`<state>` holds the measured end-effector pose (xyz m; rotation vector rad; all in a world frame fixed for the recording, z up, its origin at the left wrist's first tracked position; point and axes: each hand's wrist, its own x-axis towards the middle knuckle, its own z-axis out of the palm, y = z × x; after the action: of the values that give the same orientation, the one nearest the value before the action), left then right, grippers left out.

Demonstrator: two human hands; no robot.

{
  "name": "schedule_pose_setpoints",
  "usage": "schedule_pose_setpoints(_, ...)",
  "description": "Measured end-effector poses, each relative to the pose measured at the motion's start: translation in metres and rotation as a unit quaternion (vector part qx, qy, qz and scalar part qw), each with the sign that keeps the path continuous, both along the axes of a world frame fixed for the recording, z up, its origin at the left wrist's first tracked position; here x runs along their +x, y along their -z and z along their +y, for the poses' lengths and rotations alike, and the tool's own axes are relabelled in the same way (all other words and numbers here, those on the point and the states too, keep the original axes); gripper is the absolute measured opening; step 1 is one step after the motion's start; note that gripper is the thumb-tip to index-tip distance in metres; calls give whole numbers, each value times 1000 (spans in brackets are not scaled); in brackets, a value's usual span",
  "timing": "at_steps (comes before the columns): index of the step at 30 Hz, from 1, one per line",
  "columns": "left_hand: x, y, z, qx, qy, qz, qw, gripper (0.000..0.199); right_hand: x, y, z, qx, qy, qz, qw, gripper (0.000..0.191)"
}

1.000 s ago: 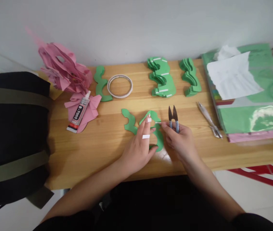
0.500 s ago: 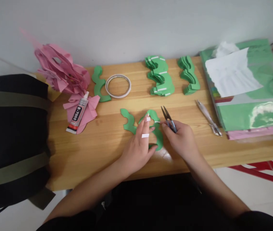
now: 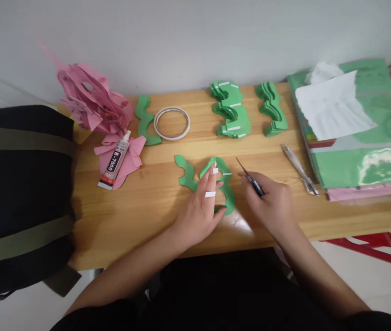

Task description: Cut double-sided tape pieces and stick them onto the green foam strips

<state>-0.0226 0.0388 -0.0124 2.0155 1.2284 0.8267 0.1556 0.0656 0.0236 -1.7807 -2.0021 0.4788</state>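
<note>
My left hand (image 3: 198, 207) lies flat with fingers stretched over a scalloped green cutout (image 3: 229, 197), touching it against the table. Small white tape strips (image 3: 210, 194) stick to its fingers. A short white strip also crosses the cutout's upper right part. In my right hand (image 3: 273, 197), just right of the cutout, are dark thread snips (image 3: 250, 178), pointing up and left, seen edge-on. A narrower wavy green piece (image 3: 184, 172) lies left of my left hand, partly covered by it.
On the wooden table (image 3: 129, 220) are a tape roll (image 3: 156, 129), green cutout stacks (image 3: 238, 122) (image 3: 276, 124), a glue tube (image 3: 114, 161) on pink pieces (image 3: 95, 99), and a clear pen-like tool (image 3: 298, 165). A black bag (image 3: 19, 184) stands left; green packets (image 3: 357, 163) lie right.
My right hand has shifted slightly right, away from the cutout, and turned the snips; their two blades now appear as one line. The left hand stays on the cutout.
</note>
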Motion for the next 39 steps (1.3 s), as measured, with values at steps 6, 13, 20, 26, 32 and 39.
schedule_pose_setpoints(6, -1, -2, 0, -47, -24, 15, 998, 110, 18, 10, 6, 11, -215, -110, 970, 43)
schedule_pose_setpoints(13, -1, -2, 1, -78, -34, 2, 996, 105, 21, 15, 7, -34, -227, -160, 960, 48)
schedule_pose_setpoints(20, -2, -6, 3, -54, -20, -86, 995, 102, 20, 15, 0, -66, -36, 100, 992, 32)
schedule_pose_setpoints(26, -6, -19, 0, -52, 13, -217, 975, 96, -9, -9, 9, -180, 128, 376, 900, 27)
schedule_pose_setpoints(32, -6, -22, -5, -55, 54, -228, 971, 95, -19, -12, 9, -215, 131, 457, 853, 31)
schedule_pose_setpoints(39, -8, -24, -16, 27, 13, -54, 998, 86, -3, -12, -3, -188, 196, 454, 849, 31)
